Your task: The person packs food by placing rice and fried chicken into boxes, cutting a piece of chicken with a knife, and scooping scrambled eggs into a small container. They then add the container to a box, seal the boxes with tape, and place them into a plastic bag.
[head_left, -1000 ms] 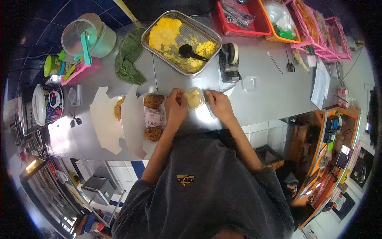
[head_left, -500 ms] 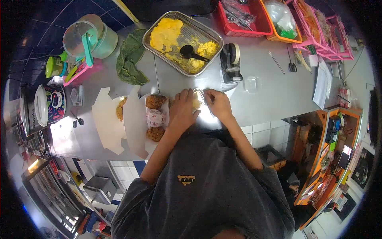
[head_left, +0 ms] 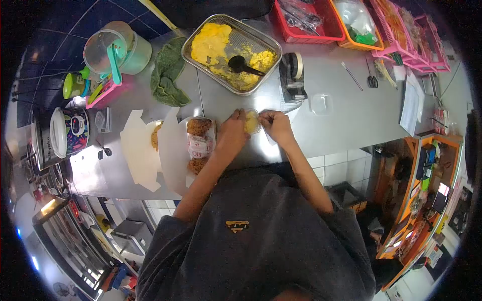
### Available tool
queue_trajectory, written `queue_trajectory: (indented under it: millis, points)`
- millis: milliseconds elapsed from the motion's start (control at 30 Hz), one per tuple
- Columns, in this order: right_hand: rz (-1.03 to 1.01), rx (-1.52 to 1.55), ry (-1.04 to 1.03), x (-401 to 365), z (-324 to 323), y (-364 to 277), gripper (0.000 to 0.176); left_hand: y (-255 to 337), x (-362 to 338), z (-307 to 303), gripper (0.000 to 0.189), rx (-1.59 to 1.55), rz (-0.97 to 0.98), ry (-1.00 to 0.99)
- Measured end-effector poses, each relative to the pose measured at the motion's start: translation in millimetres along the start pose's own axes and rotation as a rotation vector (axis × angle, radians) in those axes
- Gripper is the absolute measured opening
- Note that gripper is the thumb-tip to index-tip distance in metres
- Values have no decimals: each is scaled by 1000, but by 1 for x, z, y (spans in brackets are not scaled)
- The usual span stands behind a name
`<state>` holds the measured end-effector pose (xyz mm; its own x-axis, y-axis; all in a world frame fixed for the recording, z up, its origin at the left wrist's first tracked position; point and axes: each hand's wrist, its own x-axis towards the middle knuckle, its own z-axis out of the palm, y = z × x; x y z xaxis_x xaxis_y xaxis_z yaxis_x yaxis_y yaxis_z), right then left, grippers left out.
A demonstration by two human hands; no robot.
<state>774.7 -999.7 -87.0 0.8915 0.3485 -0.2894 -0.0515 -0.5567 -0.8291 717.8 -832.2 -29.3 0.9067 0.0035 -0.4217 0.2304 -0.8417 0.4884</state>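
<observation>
A small clear plastic cup (head_left: 251,122) of yellow food sits on the steel counter (head_left: 346,118) between both hands. My left hand (head_left: 232,131) grips its left side and my right hand (head_left: 274,125) pinches its right edge. Just left of my left hand lies an open white takeaway box (head_left: 173,150) with two fried pieces and a wrapped rice packet (head_left: 197,145). A second open white box (head_left: 136,150) holding fried food lies further left.
A metal tray (head_left: 261,37) of yellow food with a black scoop (head_left: 240,64) stands behind the hands. A tape dispenser (head_left: 292,76), a spare clear lid (head_left: 320,103), a green cloth (head_left: 168,70), a lidded tub (head_left: 118,47), a rice cooker (head_left: 63,133) and coloured baskets (head_left: 311,22) surround it.
Both hands have closed in on the small cup; the left hand now covers more of its side and the cup's top is partly hidden by fingers.
</observation>
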Motion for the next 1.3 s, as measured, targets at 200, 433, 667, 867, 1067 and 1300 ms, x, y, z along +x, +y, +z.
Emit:
queue_trajectory:
  millis: [200, 433, 667, 867, 1067, 1300]
  points:
    - [-32, -76, 3, -1, -5, -7, 14, -11, -4, 12, 78, 0, 84, 132]
    - [-49, -64, 84, -40, -28, -55, 33, -5, -23, 2, 85, -187, 315, 276]
    - [-166, 366, 18, -28, -62, -30, 30, 28, -12, 10, 53, -1194, 114, 221]
    - [-503, -17, 188, -21, -80, -25, 19, 42, -1, 36, 36, -1583, -6, 241]
    - [-320, -424, -58, -44, -113, 24, 39, 62, 16, 69, 31, -1283, -52, 269]
    - [-82, -153, 12, -41, -140, 57, 35, 88, 47, 93, 33, -1349, -54, 139]
